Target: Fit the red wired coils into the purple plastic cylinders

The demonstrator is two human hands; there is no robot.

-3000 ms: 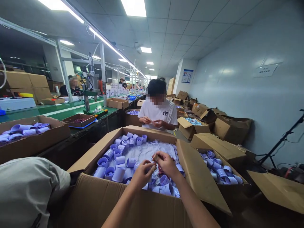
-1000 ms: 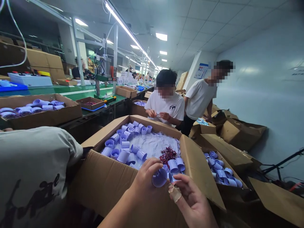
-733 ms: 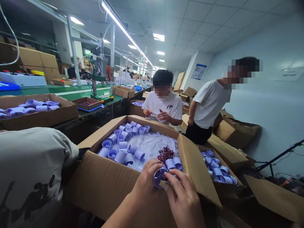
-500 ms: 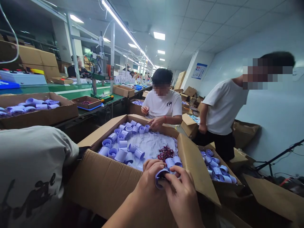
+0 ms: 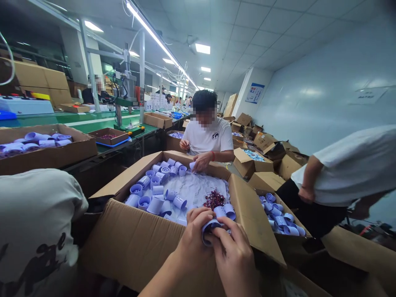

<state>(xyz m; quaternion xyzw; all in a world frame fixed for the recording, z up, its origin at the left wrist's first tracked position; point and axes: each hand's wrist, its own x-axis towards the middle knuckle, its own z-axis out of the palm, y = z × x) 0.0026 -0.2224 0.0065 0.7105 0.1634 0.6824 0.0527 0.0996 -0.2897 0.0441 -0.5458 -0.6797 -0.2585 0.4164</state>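
Observation:
Near the front rim of the cardboard box (image 5: 130, 243), my left hand (image 5: 195, 233) is wrapped round a lavender plastic cup-shaped housing (image 5: 206, 227) with its open end tilted toward me. My right hand (image 5: 232, 243) grips the same housing, thumb and fingers at its opening; anything small between those fingertips is hidden. Just beyond my hands lie more lavender housings (image 5: 229, 211) and a pile of small dark-red wired parts (image 5: 214, 199). Several other housings (image 5: 155, 204) stand and lie along the box's left side on a whitish sheet (image 5: 198, 185).
Across the box a co-worker (image 5: 208, 140) has one hand on a housing. Another person (image 5: 355, 165) bends at right, beside a box of housings (image 5: 283, 218). A white-shirted person (image 5: 37, 222) is close at left. A green workbench (image 5: 105, 117) carries a press (image 5: 125, 86).
The person at right has moved right and bent lower. The co-worker opposite now has a housing at the fingers. My hands stay on the same housing, with little visible movement.

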